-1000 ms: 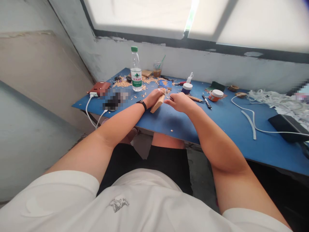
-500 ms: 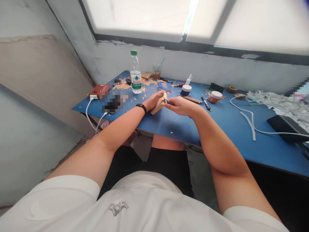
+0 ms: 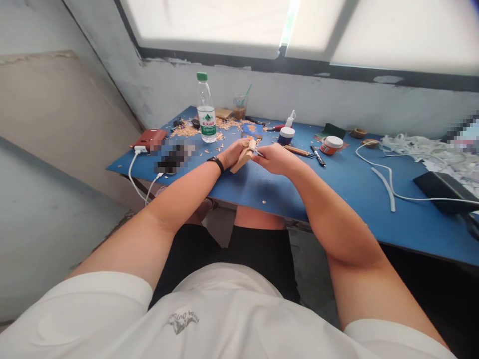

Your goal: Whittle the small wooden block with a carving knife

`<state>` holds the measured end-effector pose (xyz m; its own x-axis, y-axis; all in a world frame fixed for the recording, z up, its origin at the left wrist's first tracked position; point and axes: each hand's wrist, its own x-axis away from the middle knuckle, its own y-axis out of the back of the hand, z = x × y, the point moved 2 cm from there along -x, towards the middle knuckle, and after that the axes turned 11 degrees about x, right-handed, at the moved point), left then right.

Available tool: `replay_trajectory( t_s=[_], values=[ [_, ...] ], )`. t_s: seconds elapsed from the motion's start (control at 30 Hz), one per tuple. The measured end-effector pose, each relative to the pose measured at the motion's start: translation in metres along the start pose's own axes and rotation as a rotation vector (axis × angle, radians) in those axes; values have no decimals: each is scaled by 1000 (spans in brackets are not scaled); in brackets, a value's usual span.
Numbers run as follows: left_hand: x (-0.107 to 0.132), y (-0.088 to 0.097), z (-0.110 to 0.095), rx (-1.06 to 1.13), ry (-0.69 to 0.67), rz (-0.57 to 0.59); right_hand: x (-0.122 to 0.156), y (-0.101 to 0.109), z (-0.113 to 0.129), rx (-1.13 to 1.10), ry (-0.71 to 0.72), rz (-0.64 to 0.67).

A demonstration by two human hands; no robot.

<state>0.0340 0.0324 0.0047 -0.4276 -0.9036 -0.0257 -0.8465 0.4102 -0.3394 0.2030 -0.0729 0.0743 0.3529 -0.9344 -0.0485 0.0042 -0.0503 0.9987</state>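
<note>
My left hand [image 3: 235, 152] is closed around a pale block of wood [image 3: 242, 162], which tilts up above the blue table [image 3: 262, 187]. On the block's right side, my right hand [image 3: 275, 158] grips a carving knife [image 3: 258, 151], its short metal blade at the wood near the upper end. Most of the knife's handle is hidden in my fingers. Just beyond the hands lies a small blue block [image 3: 253, 130] with wood shavings on it. Pale shavings [image 3: 187, 127] are scattered over the far left of the table.
A water bottle [image 3: 207, 117] and a cup [image 3: 240, 107] stand behind my left hand. A brown case [image 3: 151, 139] with white cables sits at the left. Beyond my right hand are a blue jar [image 3: 286, 135], an orange jar [image 3: 332, 145] and a pen [image 3: 318, 155].
The knife blade has shifted slightly against the wood, and its metal shows more clearly. Both hands keep their hold. The whole view has moved a little.
</note>
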Motion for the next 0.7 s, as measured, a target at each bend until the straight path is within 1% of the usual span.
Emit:
replay_trajectory(
  t_s=[0.13, 0.27, 0.37, 0.47, 0.57, 0.63, 0.7],
  values=[
    [0, -2, -1, -4, 2, -24, 0, -1, -1, 40, -13, -10],
    [-1, -2, 0, -19, -23, 8, 0, -1, -1, 72, -24, -1],
    [-2, 1, 1, -45, -51, 14, -2, -3, -3, 89, -29, -13],
    [-2, 7, 1, -134, -119, 7, -5, -5, -6, 89, -54, -17],
    [-1, 11, 2, -215, -196, -8, -8, -5, -9, 51, -108, 13],
    [-3, 11, 5, -192, -172, -43, -7, -2, -8, 13, -119, 35],
    [-6, 10, 9, -120, -92, -93, -4, 2, -6, -16, -99, 55]
  ],
)
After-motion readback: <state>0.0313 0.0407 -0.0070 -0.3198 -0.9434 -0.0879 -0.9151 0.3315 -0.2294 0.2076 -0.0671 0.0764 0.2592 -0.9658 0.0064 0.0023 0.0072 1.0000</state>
